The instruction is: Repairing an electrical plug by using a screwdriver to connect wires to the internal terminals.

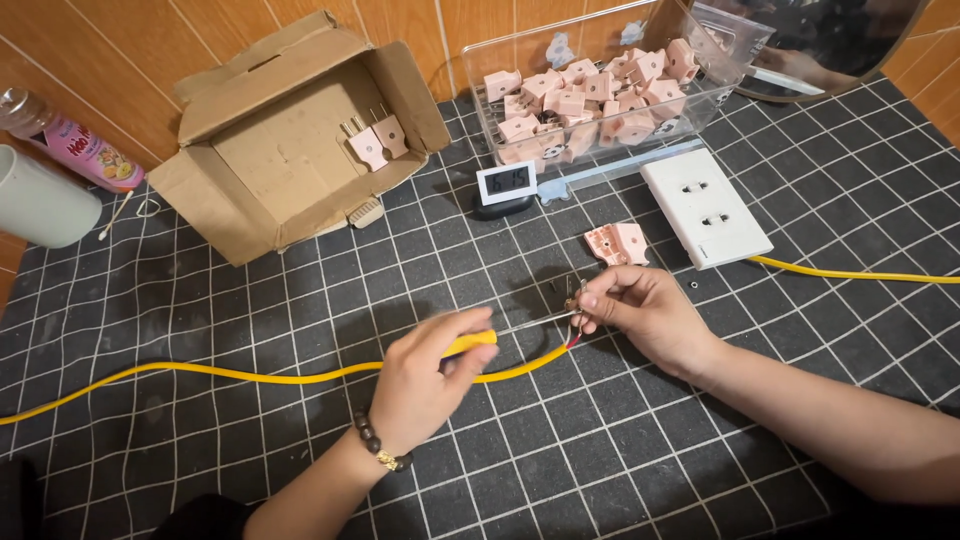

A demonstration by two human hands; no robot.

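Left hand (425, 375) clamped on yellow screwdriver (500, 335), right hand (635, 305) pinching metal prongs (574, 293) at stripped end of yellow cable (250, 376) above counter (600, 460); best done with tip square in screw, prongs pinched firm.

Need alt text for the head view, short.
Left hand holds a yellow-handled screwdriver to metal plug prongs pinched in the right hand, at the end of a yellow cable. Around them on the black grid mat: pink plug shell, white socket, cardboard box.
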